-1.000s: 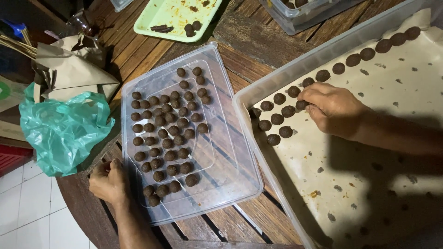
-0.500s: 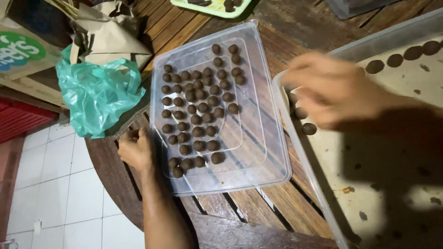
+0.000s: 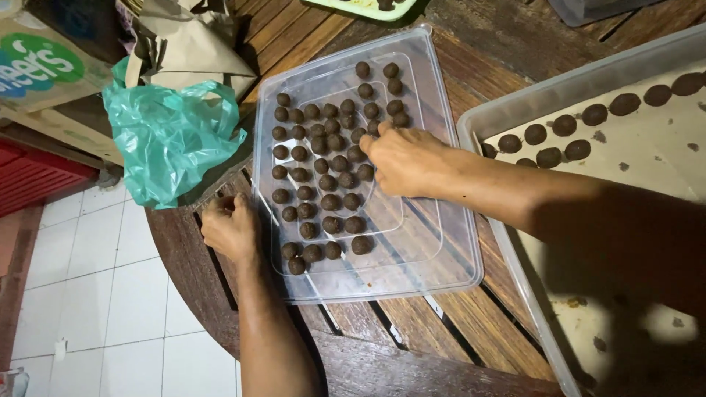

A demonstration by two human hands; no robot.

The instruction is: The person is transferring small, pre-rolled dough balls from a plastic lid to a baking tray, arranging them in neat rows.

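Observation:
A clear plastic tray (image 3: 441, 250) lies on the round wooden table and holds several rows of small brown balls (image 3: 323, 180). My right hand (image 3: 404, 158) reaches over this tray, knuckles up. Its fingertips are pinched together and touch down at the right end of the rows; whatever they hold is hidden under the fingers. My left hand (image 3: 232, 228) rests with curled fingers on the table, pressed against the tray's left rim. To the right stands a large paper-lined bin (image 3: 515, 99) with a row of the same brown balls (image 3: 562, 125) along its far side.
A crumpled green plastic bag (image 3: 169, 140) and brown paper (image 3: 195, 44) lie at the table's left edge. A cardboard box (image 3: 44, 66) sits beyond them. White floor tiles (image 3: 95, 294) show below the table edge. A light green tray (image 3: 368, 7) peeks in at the top.
My right hand has left the paper-lined bin and moved left onto the clear tray. The view has shifted left and closer. My left hand has stayed at the tray's left rim.

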